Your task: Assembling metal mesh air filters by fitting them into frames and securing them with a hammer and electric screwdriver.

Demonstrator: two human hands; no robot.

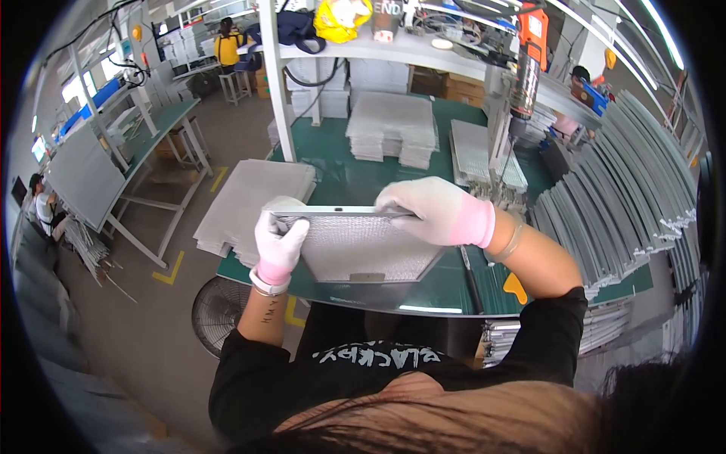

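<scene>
A silver metal mesh filter panel (pixel 370 246) with a pale metal frame strip along its far edge is tilted up over the near side of the green work table (pixel 318 151). My left hand (pixel 280 236), in a white glove with a pink cuff, grips the panel's far left corner, thumb on top. Gloved the same way, my right hand (pixel 432 212) has its fingers closed around the frame strip toward the far right corner. A small tab (pixel 367 278) shows at the panel's near edge. The fingertips under the frame are hidden.
Flat mesh sheets are stacked at left (pixel 253 204) and at the back (pixel 392 125). Many grey frames (pixel 620 189) lean on the right. An orange power screwdriver (pixel 529 60) hangs above. A black-handled tool (pixel 472 280) and a yellow piece (pixel 516 288) lie near my right forearm.
</scene>
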